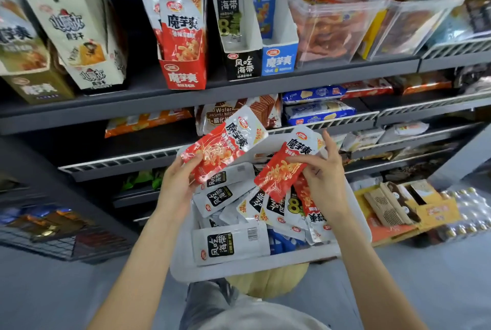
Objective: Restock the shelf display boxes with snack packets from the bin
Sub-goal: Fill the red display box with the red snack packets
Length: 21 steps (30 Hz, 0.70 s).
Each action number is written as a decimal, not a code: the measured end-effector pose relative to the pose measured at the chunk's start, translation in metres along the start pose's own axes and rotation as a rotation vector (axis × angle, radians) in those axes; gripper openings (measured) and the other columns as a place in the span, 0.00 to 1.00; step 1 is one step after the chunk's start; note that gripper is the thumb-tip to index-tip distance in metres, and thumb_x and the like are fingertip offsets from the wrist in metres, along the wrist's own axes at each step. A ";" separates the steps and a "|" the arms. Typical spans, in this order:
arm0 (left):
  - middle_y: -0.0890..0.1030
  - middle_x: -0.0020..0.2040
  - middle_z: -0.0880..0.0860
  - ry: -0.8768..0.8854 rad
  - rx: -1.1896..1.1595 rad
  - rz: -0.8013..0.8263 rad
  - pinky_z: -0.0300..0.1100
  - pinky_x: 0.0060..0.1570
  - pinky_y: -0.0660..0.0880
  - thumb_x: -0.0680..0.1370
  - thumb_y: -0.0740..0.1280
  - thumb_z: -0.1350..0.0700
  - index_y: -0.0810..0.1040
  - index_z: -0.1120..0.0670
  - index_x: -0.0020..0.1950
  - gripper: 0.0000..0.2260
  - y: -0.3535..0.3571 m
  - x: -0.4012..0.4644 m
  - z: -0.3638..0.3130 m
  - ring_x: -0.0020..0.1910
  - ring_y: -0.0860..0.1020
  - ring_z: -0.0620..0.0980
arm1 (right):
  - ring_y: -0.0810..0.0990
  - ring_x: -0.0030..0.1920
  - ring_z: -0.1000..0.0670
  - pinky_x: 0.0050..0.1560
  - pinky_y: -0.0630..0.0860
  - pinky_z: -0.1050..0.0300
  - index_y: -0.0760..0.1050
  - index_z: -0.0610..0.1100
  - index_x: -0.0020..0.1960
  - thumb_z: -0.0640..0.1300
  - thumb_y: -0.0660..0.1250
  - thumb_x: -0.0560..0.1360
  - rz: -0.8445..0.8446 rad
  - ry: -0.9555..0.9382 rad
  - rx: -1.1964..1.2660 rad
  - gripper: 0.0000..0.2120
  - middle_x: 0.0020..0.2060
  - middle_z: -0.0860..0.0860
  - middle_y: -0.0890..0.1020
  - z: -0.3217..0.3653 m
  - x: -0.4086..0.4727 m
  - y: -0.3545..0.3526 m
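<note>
A white bin in front of me holds several snack packets, mostly white ones with black labels and some red ones. My left hand grips a red-and-white packet by its lower end, lifted above the bin. My right hand pinches a second red-and-white packet over the bin's right half. On the upper shelf stands the matching red display box, with like packets upright in it. Beside it are a black box and a blue box.
Clear plastic tubs of snacks fill the upper shelf's right side. White and olive display boxes stand at the left. Lower shelves hold wafers and blue biscuit packs. Cardboard cartons lie on the floor at right.
</note>
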<state>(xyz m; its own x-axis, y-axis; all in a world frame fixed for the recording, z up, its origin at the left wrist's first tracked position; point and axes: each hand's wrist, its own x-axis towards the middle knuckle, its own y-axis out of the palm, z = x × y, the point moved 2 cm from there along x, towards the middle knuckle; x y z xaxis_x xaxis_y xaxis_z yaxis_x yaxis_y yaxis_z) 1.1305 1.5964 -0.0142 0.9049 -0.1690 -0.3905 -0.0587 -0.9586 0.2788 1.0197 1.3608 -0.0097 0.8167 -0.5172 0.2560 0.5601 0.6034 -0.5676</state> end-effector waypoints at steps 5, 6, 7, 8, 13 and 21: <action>0.83 0.44 0.51 -0.023 -0.218 0.067 0.32 0.35 0.77 0.76 0.64 0.65 0.76 0.57 0.53 0.08 0.004 -0.004 -0.017 0.39 0.82 0.42 | 0.74 0.43 0.65 0.42 0.73 0.70 0.81 0.53 0.44 0.28 0.60 0.76 0.092 0.024 0.228 0.21 0.48 0.52 0.73 0.025 0.017 -0.001; 0.84 0.43 0.51 0.007 -0.221 0.079 0.32 0.35 0.77 0.75 0.64 0.67 0.76 0.57 0.53 0.09 0.005 -0.005 -0.025 0.39 0.82 0.43 | 0.76 0.43 0.61 0.41 0.74 0.68 0.81 0.53 0.44 0.28 0.59 0.77 0.137 0.038 0.283 0.21 0.46 0.52 0.74 0.033 0.024 -0.001; 0.84 0.43 0.50 0.052 -0.203 0.086 0.33 0.36 0.77 0.75 0.64 0.68 0.76 0.56 0.53 0.11 0.006 -0.007 -0.036 0.40 0.82 0.43 | 0.78 0.45 0.58 0.43 0.76 0.66 0.81 0.53 0.45 0.28 0.59 0.77 0.171 0.033 0.324 0.22 0.47 0.51 0.77 0.043 0.033 0.002; 0.83 0.43 0.49 0.106 -0.171 0.087 0.34 0.38 0.77 0.74 0.64 0.69 0.76 0.54 0.53 0.13 0.007 -0.007 -0.049 0.42 0.82 0.43 | 0.79 0.48 0.56 0.45 0.76 0.66 0.81 0.53 0.46 0.28 0.58 0.77 0.202 0.013 0.362 0.22 0.50 0.48 0.78 0.055 0.043 0.004; 0.83 0.49 0.44 0.398 -0.023 0.008 0.42 0.48 0.76 0.77 0.66 0.60 0.78 0.45 0.52 0.10 0.010 -0.003 -0.134 0.50 0.81 0.43 | 0.74 0.42 0.59 0.47 0.70 0.65 0.80 0.54 0.50 0.27 0.59 0.73 0.304 -0.176 0.506 0.24 0.45 0.46 0.71 0.126 0.090 0.012; 0.80 0.55 0.46 0.799 0.511 -0.104 0.37 0.53 0.76 0.74 0.71 0.56 0.75 0.52 0.59 0.14 0.041 0.045 -0.218 0.54 0.78 0.42 | 0.81 0.53 0.52 0.47 0.80 0.61 0.75 0.54 0.53 0.31 0.63 0.77 0.040 -0.348 0.635 0.18 0.56 0.52 0.77 0.187 0.137 0.021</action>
<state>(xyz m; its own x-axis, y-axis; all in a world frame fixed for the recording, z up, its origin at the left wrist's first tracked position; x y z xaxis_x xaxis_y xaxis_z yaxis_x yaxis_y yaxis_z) 1.2607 1.6000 0.1711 0.9253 -0.0522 0.3755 0.0320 -0.9761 -0.2147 1.1695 1.4165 0.1597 0.7757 -0.3280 0.5391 0.4152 0.9086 -0.0446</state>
